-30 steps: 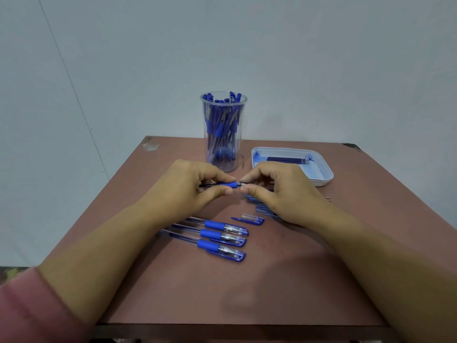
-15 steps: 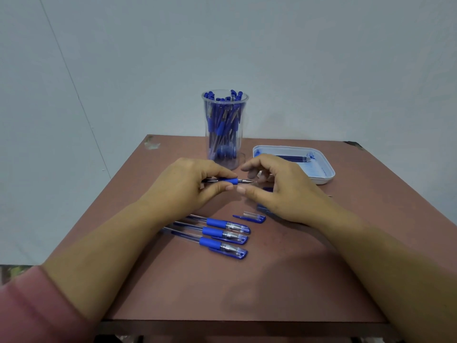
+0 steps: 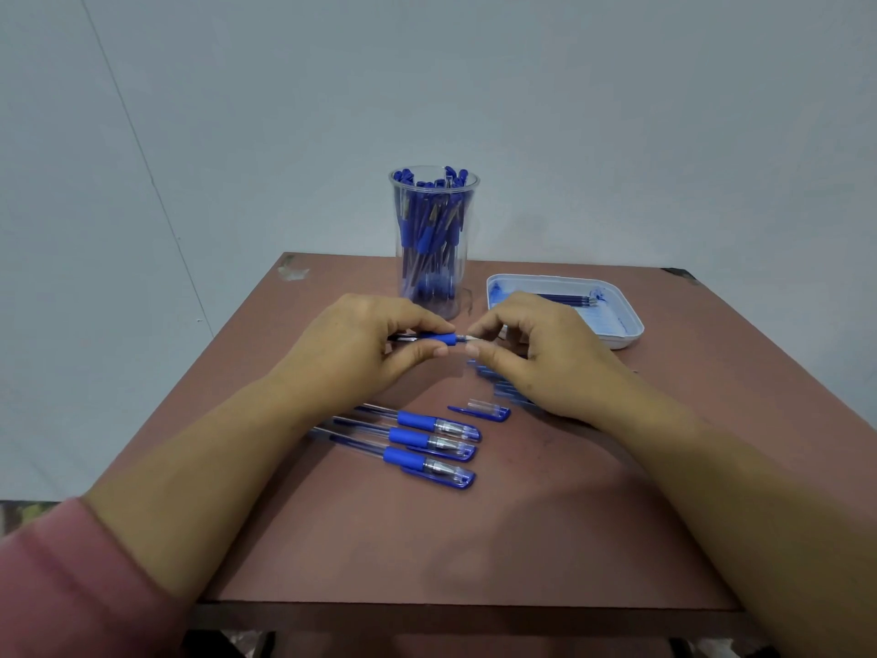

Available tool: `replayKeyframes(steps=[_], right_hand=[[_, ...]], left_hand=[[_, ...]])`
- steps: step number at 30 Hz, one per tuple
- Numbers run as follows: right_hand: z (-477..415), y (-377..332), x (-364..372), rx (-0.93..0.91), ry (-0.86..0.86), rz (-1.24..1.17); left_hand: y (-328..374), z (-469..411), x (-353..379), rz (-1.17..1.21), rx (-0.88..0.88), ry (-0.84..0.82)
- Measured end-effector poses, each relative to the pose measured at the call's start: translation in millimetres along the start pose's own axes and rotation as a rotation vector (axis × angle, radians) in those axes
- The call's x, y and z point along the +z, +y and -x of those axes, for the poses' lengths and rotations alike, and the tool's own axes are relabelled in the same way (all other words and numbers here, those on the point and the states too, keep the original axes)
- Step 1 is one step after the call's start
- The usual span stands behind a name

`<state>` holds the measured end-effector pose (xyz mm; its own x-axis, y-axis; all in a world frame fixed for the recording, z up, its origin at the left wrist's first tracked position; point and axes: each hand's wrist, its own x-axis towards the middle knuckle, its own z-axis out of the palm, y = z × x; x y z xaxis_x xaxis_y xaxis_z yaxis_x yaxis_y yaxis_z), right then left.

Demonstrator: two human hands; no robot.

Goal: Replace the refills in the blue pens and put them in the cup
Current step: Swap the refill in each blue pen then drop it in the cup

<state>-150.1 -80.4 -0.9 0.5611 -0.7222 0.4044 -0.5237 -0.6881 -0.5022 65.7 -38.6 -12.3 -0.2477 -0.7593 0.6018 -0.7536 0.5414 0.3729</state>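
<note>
Just in front of the cup (image 3: 401,258), both hands meet above the table (image 3: 522,539) with one blue pen (image 3: 443,338) held level between them. The left hand (image 3: 360,344) comes in from the cup's near left, knuckles up. Its fingers curl over the barrel, and its thumb and forefinger are clamped on the blue grip. The right hand (image 3: 545,358) comes in from the cup's near right, wrist low, with thumb and forefinger pinched on the pen's pointed tip end. Its other fingers arch loosely behind. Both forearms are bare, and a pink sleeve (image 3: 71,586) shows at the left elbow, cut off by the edge of the view.

Most of the held pen is hidden. Only the blue grip, a short clear stretch beside it and a dark bit of barrel under the left fingers show. Whether the tip piece is screwed home or loose cannot be told. Under the right palm, nearer than the cup and to its right, lies a cluster of blue parts (image 3: 493,377), largely covered and too blurred to sort.

The cup is clear, upright and packed with blue pens standing on end. To its right sits a white tray (image 3: 621,341) stained blue, with a few dark refills (image 3: 564,300) lying along its far side. Nearer than the cup, three capped pens (image 3: 427,439) lie side by side with caps pointing right. A lone blue cap (image 3: 484,411) lies just beyond them, toward the right hand.
</note>
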Motion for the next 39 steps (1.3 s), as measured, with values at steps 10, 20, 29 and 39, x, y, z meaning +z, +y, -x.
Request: replayKeyframes(steps=[10, 20, 29, 39], right_hand=[[0, 0, 0, 0.011, -0.008, -0.071], [-1, -3, 0, 0.052, 0.004, -0.075], [-1, 3, -10, 0.085, -0.043, 0.088], [-4, 2, 2, -0.165, -0.289, 0.283]], left_hand=[[-2, -1, 1, -0.011, 0.02, 0.013], [-4, -1, 0, -0.012, 0.002, 0.007], [-14, -3, -5, -0.09, -0.085, 0.031], [-14, -3, -4, -0.088, -0.099, 0.001]])
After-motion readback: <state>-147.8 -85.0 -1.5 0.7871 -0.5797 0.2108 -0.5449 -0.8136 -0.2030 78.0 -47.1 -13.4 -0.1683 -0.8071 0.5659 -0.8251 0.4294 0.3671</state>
